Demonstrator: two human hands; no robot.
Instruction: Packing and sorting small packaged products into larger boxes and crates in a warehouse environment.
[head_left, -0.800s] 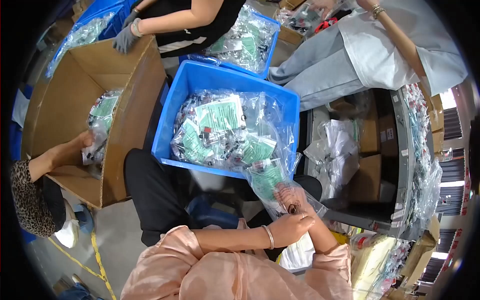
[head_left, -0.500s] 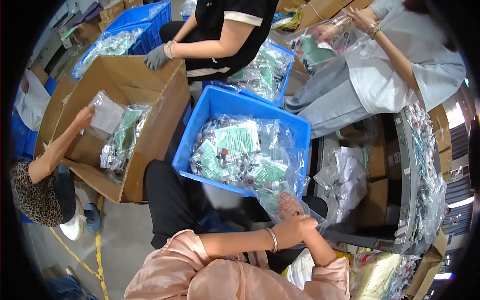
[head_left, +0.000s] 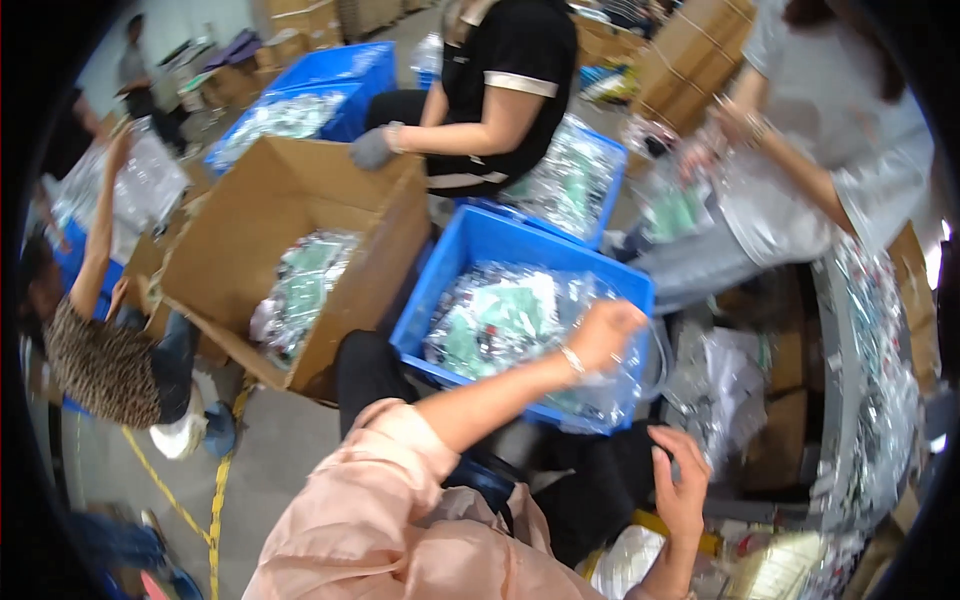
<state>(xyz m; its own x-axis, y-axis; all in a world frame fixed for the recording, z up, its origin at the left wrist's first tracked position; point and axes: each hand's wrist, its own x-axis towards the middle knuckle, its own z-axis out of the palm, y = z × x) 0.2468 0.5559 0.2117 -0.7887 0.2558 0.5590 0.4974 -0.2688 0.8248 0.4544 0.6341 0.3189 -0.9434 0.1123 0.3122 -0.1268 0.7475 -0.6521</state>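
- We see our left hand (head_left: 608, 335) above the right side of the blue tub (head_left: 490, 245). Its fingers are curled in close. It is blurry, so we cannot tell if they pinch anything.
- A clear bag (head_left: 603, 395) is just below that hand, at the near right corner of the tub.
- Our right hand (head_left: 683, 482) is nearer to us, outside the tub. Its fingers are spread a bit, and we see nothing in it.
- More bags (head_left: 495, 312) lie in a heap inside the tub. We can see green paper in them.
- We see a big brown box (head_left: 215, 245) to the left of the tub. It has bags in it too.
- A grey glove (head_left: 373, 149) on a co-worker's hand rests on the far edge of the box.
- Behind our tub is another blue tub, full of shiny bags (head_left: 572, 185).
- On the right, a person in grey (head_left: 800, 150) has a clear bag with green paper (head_left: 672, 213) by their hands.
- We see yellow tape (head_left: 214, 510) on the floor at the lower left.
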